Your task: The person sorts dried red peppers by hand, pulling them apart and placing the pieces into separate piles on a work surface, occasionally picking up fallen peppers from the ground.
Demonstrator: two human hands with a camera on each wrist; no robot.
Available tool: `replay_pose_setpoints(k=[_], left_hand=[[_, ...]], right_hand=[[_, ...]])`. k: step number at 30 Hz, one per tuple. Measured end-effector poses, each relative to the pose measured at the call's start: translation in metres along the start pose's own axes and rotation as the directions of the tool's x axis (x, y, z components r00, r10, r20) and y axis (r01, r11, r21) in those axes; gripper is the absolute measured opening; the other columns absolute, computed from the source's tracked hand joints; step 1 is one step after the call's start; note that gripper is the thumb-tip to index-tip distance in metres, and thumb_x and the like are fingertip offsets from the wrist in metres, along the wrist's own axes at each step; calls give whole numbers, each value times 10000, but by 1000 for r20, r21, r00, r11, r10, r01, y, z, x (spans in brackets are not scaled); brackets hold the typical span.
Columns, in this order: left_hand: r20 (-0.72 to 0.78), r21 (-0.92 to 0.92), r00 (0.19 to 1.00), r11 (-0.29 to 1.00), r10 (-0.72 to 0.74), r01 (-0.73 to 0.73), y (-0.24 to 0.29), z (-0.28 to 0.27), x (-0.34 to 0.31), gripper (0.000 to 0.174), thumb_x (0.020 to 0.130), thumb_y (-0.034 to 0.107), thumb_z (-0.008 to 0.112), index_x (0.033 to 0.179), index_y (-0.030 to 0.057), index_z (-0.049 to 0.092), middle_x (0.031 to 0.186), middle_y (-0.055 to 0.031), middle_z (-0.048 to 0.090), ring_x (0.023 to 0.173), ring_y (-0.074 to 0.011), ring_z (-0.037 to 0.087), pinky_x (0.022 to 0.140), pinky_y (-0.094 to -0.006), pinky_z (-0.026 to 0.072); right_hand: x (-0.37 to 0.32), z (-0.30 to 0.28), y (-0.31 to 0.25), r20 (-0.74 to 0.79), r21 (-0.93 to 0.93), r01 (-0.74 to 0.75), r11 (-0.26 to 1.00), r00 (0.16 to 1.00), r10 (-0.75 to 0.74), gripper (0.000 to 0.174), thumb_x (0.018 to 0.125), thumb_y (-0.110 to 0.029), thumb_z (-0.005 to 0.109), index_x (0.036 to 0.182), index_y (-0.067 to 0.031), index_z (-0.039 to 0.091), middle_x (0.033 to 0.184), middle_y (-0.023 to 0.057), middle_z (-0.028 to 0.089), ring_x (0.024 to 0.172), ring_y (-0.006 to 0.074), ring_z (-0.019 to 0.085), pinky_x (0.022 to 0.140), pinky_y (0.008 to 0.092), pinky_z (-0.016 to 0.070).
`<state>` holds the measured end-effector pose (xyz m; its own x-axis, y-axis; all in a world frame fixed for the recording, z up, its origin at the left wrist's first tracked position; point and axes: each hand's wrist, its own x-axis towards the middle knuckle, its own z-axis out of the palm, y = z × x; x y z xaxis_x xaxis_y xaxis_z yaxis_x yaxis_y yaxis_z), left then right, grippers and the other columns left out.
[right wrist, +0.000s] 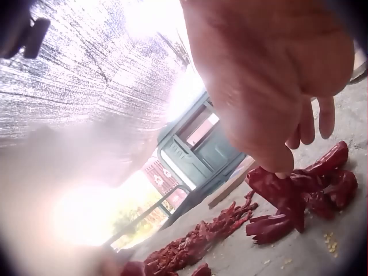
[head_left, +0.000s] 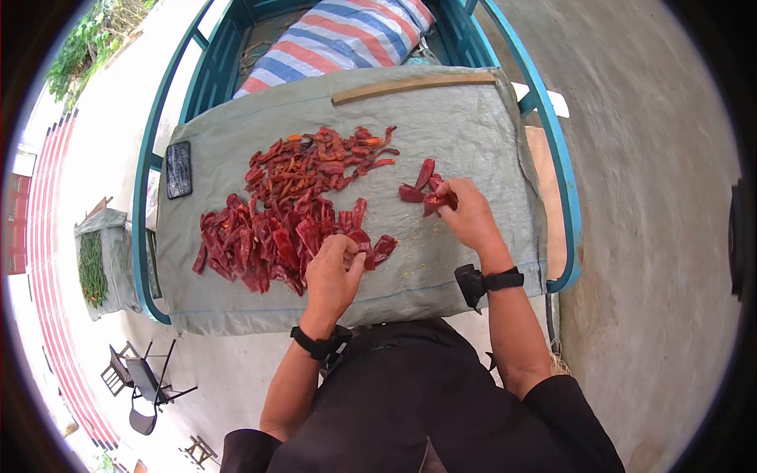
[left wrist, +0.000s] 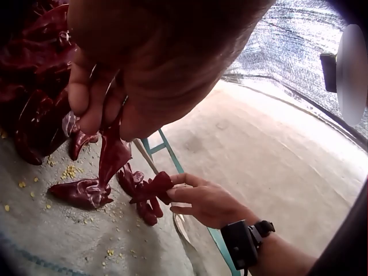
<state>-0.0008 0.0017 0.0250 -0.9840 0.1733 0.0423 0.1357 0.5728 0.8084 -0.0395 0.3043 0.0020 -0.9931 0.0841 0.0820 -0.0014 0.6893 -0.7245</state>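
Observation:
My left hand (head_left: 331, 276) is at the right edge of a heap of glossy red chili peppers (head_left: 256, 240), pinching a split red pepper (left wrist: 115, 155) between thumb and fingers. Another pepper (left wrist: 80, 194) lies just below it on the cloth. To the right, my right hand (head_left: 471, 214) grips a dark red pepper (right wrist: 282, 195) over a small cluster of similar peppers (head_left: 426, 171). In the right wrist view the thumb presses on this pepper. Pale yellow seeds (left wrist: 70, 171) are scattered on the cloth between the hands.
A pile of shriveled, drier chilies (head_left: 315, 162) lies behind the heap. Grey-green sheeting (head_left: 465, 118) covers the surface, with a wooden strip (head_left: 414, 87) along its far edge and a phone (head_left: 179, 169) at left. Blue metal rails (head_left: 557, 158) flank it; a striped bag (head_left: 339, 39) lies beyond.

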Motion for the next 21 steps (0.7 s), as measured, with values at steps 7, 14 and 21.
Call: replay_pose_setpoints(k=[7,14,21], left_hand=[[-29,-15,1000,1000,12,-12,4,5,11,176,895,13,782,990,30,634,916,-102,660,768,-247,705,705,-375,560],[-27,-15,999,1000,-24,24,4,7,16,141,914,20,762,990,23,644,909,-91,670,759,-223,691,707,-359,556],[126,-279,984,947,-127,158,-2,43,29,138,956,39,738,1064,3,660,918,-111,732,756,-190,699,718,-355,570]], right_hand=[[1,7,-10,-219,-155,-10,988,975,-24,322,799,26,788,1100,-57,711,1073,162,660,1091,408,612,937,502,526],[-12,15,-9,-115,-95,38,995,992,-49,258,852,-41,779,1099,-50,709,1028,153,683,987,374,653,877,469,548],[-40,45,-46,405,467,-341,816,903,146,327,932,-218,825,1128,7,689,955,124,754,830,199,712,767,378,579]])
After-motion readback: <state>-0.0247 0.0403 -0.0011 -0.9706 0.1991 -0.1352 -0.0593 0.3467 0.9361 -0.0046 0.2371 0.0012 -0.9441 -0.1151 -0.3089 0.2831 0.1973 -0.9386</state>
